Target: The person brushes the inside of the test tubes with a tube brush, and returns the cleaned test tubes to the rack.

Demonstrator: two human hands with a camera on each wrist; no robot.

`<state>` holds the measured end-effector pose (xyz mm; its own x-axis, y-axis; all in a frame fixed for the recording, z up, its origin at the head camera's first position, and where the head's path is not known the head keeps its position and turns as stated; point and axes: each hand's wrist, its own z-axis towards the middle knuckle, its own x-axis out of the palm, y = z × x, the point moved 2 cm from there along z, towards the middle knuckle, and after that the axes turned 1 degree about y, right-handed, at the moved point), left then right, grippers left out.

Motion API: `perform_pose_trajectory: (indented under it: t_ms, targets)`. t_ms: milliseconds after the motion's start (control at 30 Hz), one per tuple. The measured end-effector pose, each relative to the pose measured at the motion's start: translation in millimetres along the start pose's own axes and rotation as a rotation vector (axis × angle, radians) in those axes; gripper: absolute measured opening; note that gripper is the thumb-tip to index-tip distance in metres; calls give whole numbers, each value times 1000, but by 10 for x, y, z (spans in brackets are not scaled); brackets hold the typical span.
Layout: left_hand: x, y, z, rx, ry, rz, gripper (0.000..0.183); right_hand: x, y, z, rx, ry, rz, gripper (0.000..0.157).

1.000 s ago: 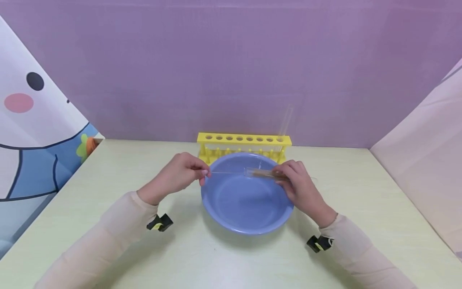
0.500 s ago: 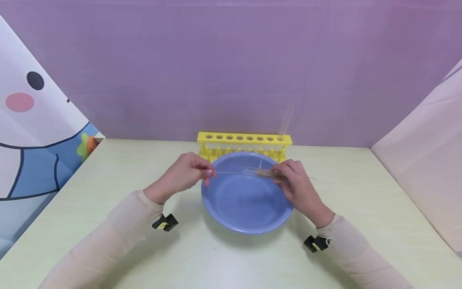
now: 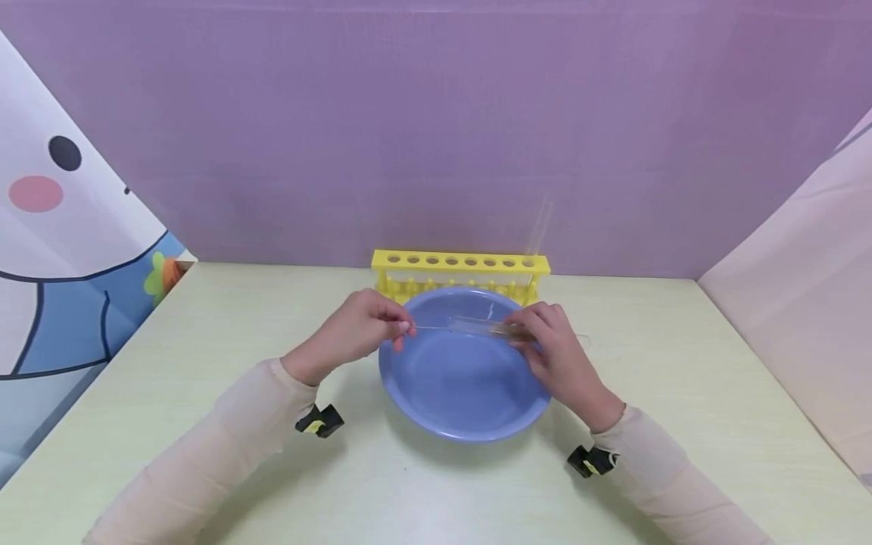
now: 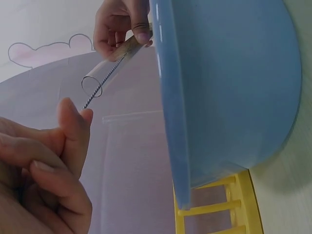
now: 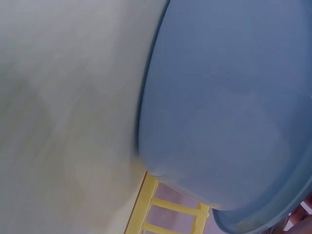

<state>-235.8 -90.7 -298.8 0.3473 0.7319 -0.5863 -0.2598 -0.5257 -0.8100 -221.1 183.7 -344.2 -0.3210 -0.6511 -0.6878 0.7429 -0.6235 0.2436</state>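
Note:
My left hand point(image 3: 361, 333) pinches the thin twisted wire handle point(image 4: 100, 90) of a test tube brush between thumb and finger. A clear glass test tube point(image 3: 470, 325) lies nearly level above the blue basin point(image 3: 463, 386), its mouth facing left. My right hand point(image 3: 555, 352) holds this tube toward its other end, fingers curled over it. Inside the tube are the brush's brownish bristles point(image 3: 500, 330), partly covered by the right fingers. In the right wrist view, only a bit of the right hand point(image 5: 304, 219) shows behind the basin's rim.
Behind the basin stands a yellow test tube rack point(image 3: 461, 262) with a row of holes. Another clear test tube point(image 3: 540, 227) leans in its rightmost hole. A purple backdrop point(image 3: 436, 136) rises at the table's point(image 3: 422, 499) back edge.
The left hand has moved right, and the right hand a little left with the tube. Less wire shows between hand and tube mouth; the bristles sit deeper in the tube.

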Motion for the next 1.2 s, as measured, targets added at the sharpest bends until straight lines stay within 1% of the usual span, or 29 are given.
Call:
perform_pose_trajectory:
  t_ms: [133, 333, 567, 767, 1000, 1200]
  targets:
    - [20, -5, 16, -11, 2, 1, 21, 11, 11, 4, -5, -4, 0, 38]
    - [65, -32, 48, 3, 6, 2, 21, 28, 24, 7, -6, -12, 3, 39]
    - [124, -78, 76, 25, 18, 8, 22, 33, 55, 12, -14, -27, -11, 36]
    - [176, -85, 118, 33, 32, 17, 21, 46, 69, 3, -16, -28, -2, 35]
    - [209, -110, 141, 40, 33, 57, 22, 56, 75, -4, -21, -34, -2, 36]
    - [212, -118, 142, 64, 1, 111, 22, 55, 67, 3, -20, -28, -2, 36]
